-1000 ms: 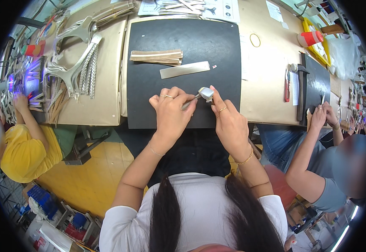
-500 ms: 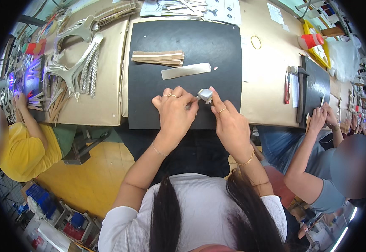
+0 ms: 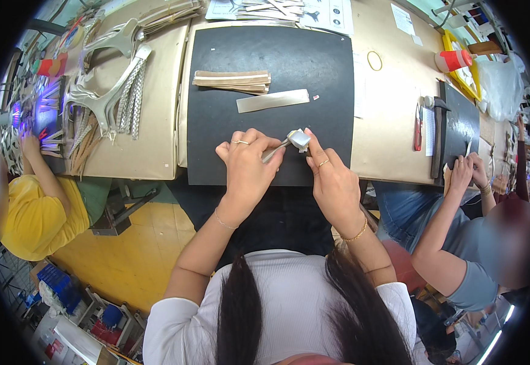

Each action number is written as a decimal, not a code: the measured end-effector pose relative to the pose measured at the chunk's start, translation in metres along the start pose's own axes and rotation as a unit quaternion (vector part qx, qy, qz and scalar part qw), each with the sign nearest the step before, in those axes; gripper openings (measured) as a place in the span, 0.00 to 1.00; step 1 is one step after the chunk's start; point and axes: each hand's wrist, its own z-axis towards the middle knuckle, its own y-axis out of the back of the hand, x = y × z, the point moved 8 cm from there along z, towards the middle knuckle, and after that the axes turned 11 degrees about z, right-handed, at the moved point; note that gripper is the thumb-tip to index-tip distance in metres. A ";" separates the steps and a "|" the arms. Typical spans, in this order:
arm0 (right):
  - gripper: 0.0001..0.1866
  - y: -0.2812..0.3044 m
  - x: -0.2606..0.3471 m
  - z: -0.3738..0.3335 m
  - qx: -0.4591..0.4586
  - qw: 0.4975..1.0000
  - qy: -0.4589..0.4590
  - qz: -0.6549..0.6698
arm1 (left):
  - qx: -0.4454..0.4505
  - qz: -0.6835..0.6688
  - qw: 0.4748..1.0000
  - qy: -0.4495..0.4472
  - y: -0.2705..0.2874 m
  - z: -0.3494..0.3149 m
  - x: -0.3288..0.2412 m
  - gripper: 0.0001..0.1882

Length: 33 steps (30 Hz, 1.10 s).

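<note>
My left hand [image 3: 248, 163] and my right hand [image 3: 331, 179] meet over the near edge of a black mat [image 3: 271, 55] on the tan workbench. Between them they hold a narrow silver strip [image 3: 295, 140], its folded end pinched by my right fingers and its tail running under my left fingers. Both hands wear rings. Farther back on the mat lie a loose silver strip [image 3: 272, 101] and a stack of tan strips [image 3: 231, 81].
A person in yellow [image 3: 31, 207] works at the left beside silver shaped pieces [image 3: 110, 91]. A person in grey [image 3: 460, 243] at the right presses both hands on another black mat [image 3: 460, 125]. Red-handled cutters [image 3: 418, 126], an orange-capped cone [image 3: 453, 59] and papers lie on the bench.
My hands have stayed at the mat's near edge, shifting only slightly as they work the silver strip. The co-workers' hands hardly moved.
</note>
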 end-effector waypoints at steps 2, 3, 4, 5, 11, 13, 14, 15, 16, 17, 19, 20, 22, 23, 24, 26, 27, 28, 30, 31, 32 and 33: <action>0.27 0.000 -0.001 0.001 0.005 1.000 -0.005 0.001 | 0.021 -0.014 1.000 0.016 -0.003 0.002 0.003 0.05; 0.28 0.000 0.000 0.002 0.006 1.000 -0.004 0.004 | 0.024 -0.014 0.999 0.020 -0.004 0.002 0.003 0.05; 0.28 0.002 0.001 0.002 0.003 1.000 -0.003 0.003 | 0.029 -0.015 0.999 0.024 -0.004 0.003 0.003 0.05; 0.28 0.004 0.002 0.003 0.001 1.000 0.000 0.004 | 0.034 -0.016 0.999 0.027 -0.005 0.003 0.004 0.05; 0.27 0.020 0.020 0.000 -0.058 0.994 0.030 0.083 | 0.010 -0.009 1.000 0.027 -0.003 0.003 0.000 0.03; 0.28 0.017 0.021 0.003 -0.049 0.996 0.031 0.073 | 0.015 0.004 1.000 0.026 -0.004 0.004 0.000 0.03; 0.29 0.012 0.019 0.005 -0.016 0.999 0.018 0.044 | 0.018 0.008 0.999 0.025 -0.005 0.004 0.000 0.03; 0.30 0.003 0.015 0.006 0.029 0.999 -0.002 0.018 | 0.016 0.010 1.000 0.018 -0.005 0.003 -0.001 0.03; 0.30 0.003 0.013 0.006 0.030 0.999 -0.009 -0.011 | 0.012 0.012 1.000 0.015 -0.005 0.003 -0.001 0.03; 0.30 0.007 0.014 0.006 0.005 1.000 0.005 0.027 | 0.008 0.015 1.000 0.014 -0.005 0.002 -0.001 0.03; 0.29 0.019 0.015 0.003 -0.065 0.993 0.024 0.097 | -0.008 0.017 1.000 0.004 -0.004 0.001 -0.002 0.03; 0.29 0.025 0.020 0.000 -0.097 0.986 0.060 0.124 | -0.019 0.014 1.000 -0.003 -0.003 0.000 -0.003 0.03; 0.31 0.009 0.014 0.002 -0.012 0.998 0.024 0.052 | -0.023 0.012 1.000 -0.007 -0.004 -0.001 -0.002 0.04; 0.32 -0.001 0.011 0.004 0.041 0.999 0.008 0.018 | -0.022 0.009 1.000 -0.011 -0.006 -0.001 -0.002 0.04; 0.32 0.000 0.008 0.006 0.032 0.999 0.004 0.028 | -0.027 0.009 0.999 -0.019 -0.006 0.000 -0.003 0.04; 0.31 0.013 0.005 0.011 -0.041 0.998 0.025 0.049 | -0.028 0.012 0.999 -0.026 -0.010 0.004 -0.006 0.03; 0.30 0.019 0.004 0.011 -0.078 0.995 0.025 0.058 | -0.039 0.010 0.999 -0.030 -0.011 0.005 -0.009 0.03; 0.29 0.025 0.000 0.012 -0.113 0.988 0.020 0.100 | -0.053 0.007 0.998 -0.036 -0.013 0.010 -0.013 0.03; 0.28 0.020 -0.004 0.014 -0.072 0.997 0.002 0.030 | -0.056 -0.004 0.998 -0.041 -0.018 0.018 -0.018 0.03; 0.28 0.017 -0.005 0.016 -0.049 0.999 -0.003 -0.004 | -0.059 0.005 0.997 -0.044 -0.019 0.019 -0.020 0.03; 0.27 0.015 -0.008 0.017 -0.040 0.999 -0.016 -0.016 | -0.061 0.014 0.997 -0.048 -0.018 0.019 -0.021 0.04; 0.26 0.013 -0.010 0.017 -0.028 0.999 -0.022 -0.024 | -0.064 0.024 0.996 -0.052 -0.017 0.021 -0.022 0.04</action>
